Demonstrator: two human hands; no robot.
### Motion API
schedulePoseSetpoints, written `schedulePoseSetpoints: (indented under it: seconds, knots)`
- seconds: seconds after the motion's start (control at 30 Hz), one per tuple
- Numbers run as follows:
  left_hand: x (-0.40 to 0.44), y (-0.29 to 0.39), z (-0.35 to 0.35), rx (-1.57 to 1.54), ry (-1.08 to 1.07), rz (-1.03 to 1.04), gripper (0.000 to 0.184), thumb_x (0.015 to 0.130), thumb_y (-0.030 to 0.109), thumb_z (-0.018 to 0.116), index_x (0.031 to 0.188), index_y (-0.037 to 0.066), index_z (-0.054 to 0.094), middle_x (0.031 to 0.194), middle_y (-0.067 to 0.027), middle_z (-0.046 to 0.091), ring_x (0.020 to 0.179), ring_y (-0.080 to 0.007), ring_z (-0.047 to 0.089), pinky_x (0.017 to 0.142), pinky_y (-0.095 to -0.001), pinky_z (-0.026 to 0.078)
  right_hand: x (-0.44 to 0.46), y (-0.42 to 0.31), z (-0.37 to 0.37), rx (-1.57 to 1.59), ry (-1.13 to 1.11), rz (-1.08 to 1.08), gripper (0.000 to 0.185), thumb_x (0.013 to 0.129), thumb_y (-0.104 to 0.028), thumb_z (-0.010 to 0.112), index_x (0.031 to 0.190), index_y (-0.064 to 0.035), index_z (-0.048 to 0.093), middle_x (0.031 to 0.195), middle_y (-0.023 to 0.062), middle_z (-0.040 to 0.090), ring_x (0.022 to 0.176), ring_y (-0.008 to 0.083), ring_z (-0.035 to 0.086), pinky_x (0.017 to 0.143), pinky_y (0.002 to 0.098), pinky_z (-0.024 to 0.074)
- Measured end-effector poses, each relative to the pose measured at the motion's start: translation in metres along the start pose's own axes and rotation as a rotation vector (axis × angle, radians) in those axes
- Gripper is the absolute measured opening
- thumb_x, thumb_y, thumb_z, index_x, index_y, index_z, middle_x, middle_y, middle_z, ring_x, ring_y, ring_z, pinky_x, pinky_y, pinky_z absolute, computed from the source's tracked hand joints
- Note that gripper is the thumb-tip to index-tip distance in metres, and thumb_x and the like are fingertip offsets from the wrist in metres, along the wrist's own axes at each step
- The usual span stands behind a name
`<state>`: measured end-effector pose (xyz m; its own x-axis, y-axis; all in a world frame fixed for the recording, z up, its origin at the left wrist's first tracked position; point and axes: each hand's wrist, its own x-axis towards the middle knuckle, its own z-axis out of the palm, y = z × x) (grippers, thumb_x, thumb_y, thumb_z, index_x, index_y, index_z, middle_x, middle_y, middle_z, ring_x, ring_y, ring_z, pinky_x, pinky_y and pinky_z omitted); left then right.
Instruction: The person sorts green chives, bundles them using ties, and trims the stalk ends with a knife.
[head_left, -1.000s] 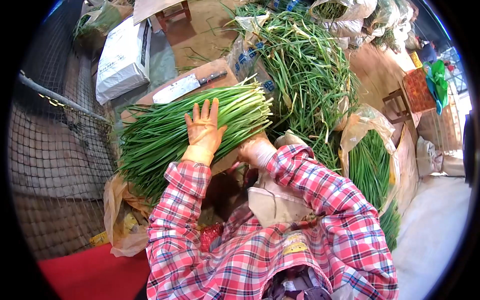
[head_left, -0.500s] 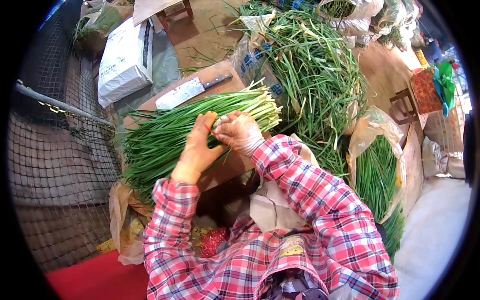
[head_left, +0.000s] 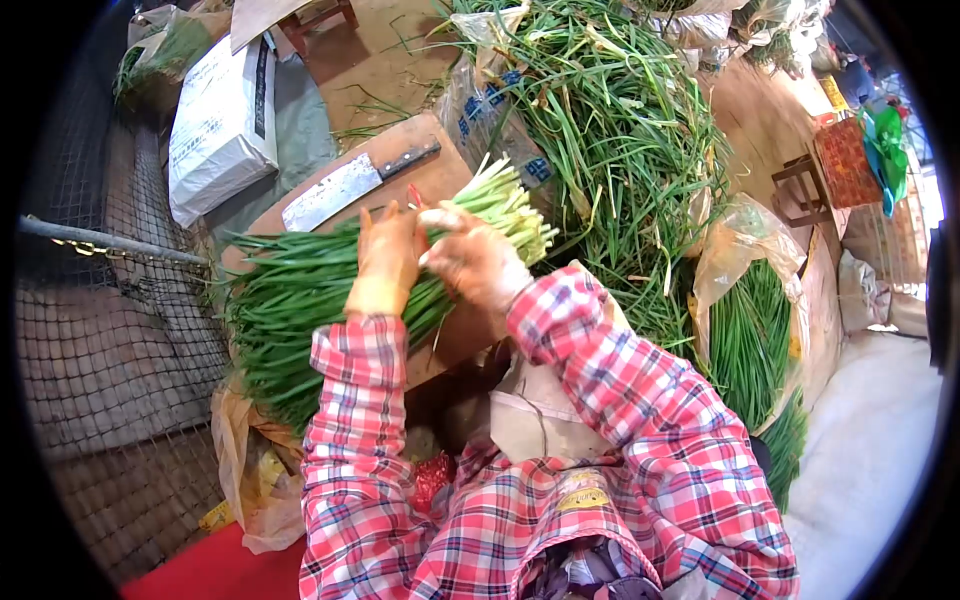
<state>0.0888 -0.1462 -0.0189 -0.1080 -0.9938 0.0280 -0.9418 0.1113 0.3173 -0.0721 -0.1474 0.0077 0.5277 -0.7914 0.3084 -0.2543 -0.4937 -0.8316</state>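
A thick bundle of green chives [head_left: 300,290] lies across a wooden board, its pale stem ends [head_left: 510,205] pointing right. My left hand [head_left: 388,262] wraps over the bundle near its middle, fingers pointing away from me. Close beside it, my right hand [head_left: 478,258] is closed with fingertips bent towards the left hand. A thin red tie [head_left: 415,196] shows between the two hands; part of it is hidden by my fingers. Behind the bundle, a cleaver [head_left: 335,190] with a dark handle rests on the board [head_left: 425,135].
A large heap of loose chives [head_left: 620,130] lies to the right, beside an open plastic bag of chives [head_left: 750,330]. A white package [head_left: 225,120] is at the back left. Netting [head_left: 120,350] with a metal bar [head_left: 115,240] runs along the left side.
My left hand has turned more upright and shifted onto the far side of the bundle. My right hand has stayed near it, and the red tie now shows beyond the fingers.
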Motion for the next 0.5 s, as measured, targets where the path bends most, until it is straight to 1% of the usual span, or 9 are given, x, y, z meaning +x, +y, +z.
schedulePoseSetpoints:
  seconds: [0.03,0.07,0.13,0.23,0.27,0.33,0.4,0.43,0.5]
  knots:
    - [-0.006,0.006,0.008,0.029,0.133,0.010,0.020,0.084,0.018,0.050,0.095,0.011,0.064,0.088,-0.0164,0.064,0.097,-0.0338,0.059,0.099,-0.0529,0.031,-0.005,0.017,0.006,0.026,-0.019,0.056,0.006,0.072,-0.009,0.066,0.070,-0.0046,0.062,0.108,0.0106,0.059,0.116,0.0343,0.045,0.101,0.0392,0.0323]
    - [-0.011,0.007,0.010,0.041,0.220,0.066,0.017,0.084,0.017,0.049,0.088,0.008,0.063,0.079,-0.0153,0.064,0.084,-0.0340,0.061,0.091,-0.0495,0.040,-0.003,0.022,0.007,0.052,-0.033,0.109,0.006,0.072,-0.009,0.066,0.070,-0.0042,0.062,0.107,0.0115,0.059,0.116,0.0343,0.045,0.101,0.0392,0.0330]
    - [-0.013,0.009,0.008,-0.125,0.210,0.048,0.016,0.084,0.018,0.050,0.084,0.007,0.063,0.075,-0.0135,0.062,0.074,-0.0340,0.060,0.075,-0.0453,0.047,-0.005,0.024,0.008,-0.035,-0.030,0.173,0.007,0.071,-0.011,0.066,0.069,-0.0044,0.063,0.104,0.0115,0.060,0.115,0.0328,0.046,0.099,0.0384,0.0346]
    - [-0.012,0.016,-0.001,-0.157,0.205,0.009,0.015,0.084,0.018,0.052,0.084,0.008,0.063,0.075,-0.0131,0.061,0.070,-0.0341,0.060,0.064,-0.0441,0.047,0.009,0.012,0.001,-0.276,-0.271,0.279,0.013,0.071,-0.020,0.063,0.075,-0.0090,0.068,0.111,0.0077,0.060,0.119,0.0285,0.044,0.097,0.0380,0.0346]
    - [-0.011,0.016,-0.002,-0.150,0.215,0.011,0.015,0.084,0.018,0.052,0.084,0.008,0.063,0.075,-0.0131,0.061,0.070,-0.0341,0.060,0.064,-0.0441,0.047,0.008,0.003,-0.002,-0.589,-0.262,0.054,0.017,0.073,-0.025,0.060,0.081,-0.0125,0.069,0.117,0.0076,0.057,0.123,0.0275,0.040,0.102,0.0445,0.0285]
    - [-0.014,0.014,0.002,-0.228,0.259,0.006,0.014,0.083,0.018,0.053,0.085,0.009,0.063,0.076,-0.0142,0.061,0.069,-0.0359,0.059,0.062,-0.0444,0.047,0.017,-0.001,-0.008,-0.831,-0.397,-0.041,0.022,0.080,-0.033,0.056,0.085,-0.0145,0.067,0.126,0.0076,0.050,0.125,0.0270,0.037,0.106,0.0530,0.0171]
    - [-0.013,0.009,0.006,-0.226,0.263,0.028,0.014,0.084,0.017,0.053,0.087,0.010,0.064,0.076,-0.0147,0.061,0.069,-0.0363,0.059,0.063,-0.0446,0.047,0.018,0.013,-0.009,-0.541,-0.493,0.227,0.025,0.082,-0.035,0.056,0.093,-0.0139,0.065,0.127,0.0076,0.050,0.126,0.0268,0.036,0.107,0.0544,0.0131]
    - [-0.010,0.007,0.004,-0.245,0.240,0.050,0.014,0.083,0.017,0.053,0.087,0.009,0.064,0.077,-0.0151,0.061,0.070,-0.0359,0.059,0.063,-0.0445,0.047,0.018,0.014,-0.010,-0.581,-0.494,0.177,0.031,0.084,-0.038,0.051,0.101,-0.0140,0.062,0.117,0.0106,0.055,0.121,0.0269,0.042,0.106,0.0517,0.0197]
    - [-0.007,0.007,-0.004,-0.252,0.209,0.074,0.014,0.083,0.017,0.054,0.087,0.008,0.064,0.077,-0.0154,0.061,0.070,-0.0355,0.059,0.063,-0.0443,0.047,0.016,0.014,-0.008,-0.556,-0.492,0.226,0.032,0.083,-0.038,0.052,0.099,-0.0133,0.062,0.114,0.0103,0.056,0.117,0.0271,0.045,0.104,0.0508,0.0222]
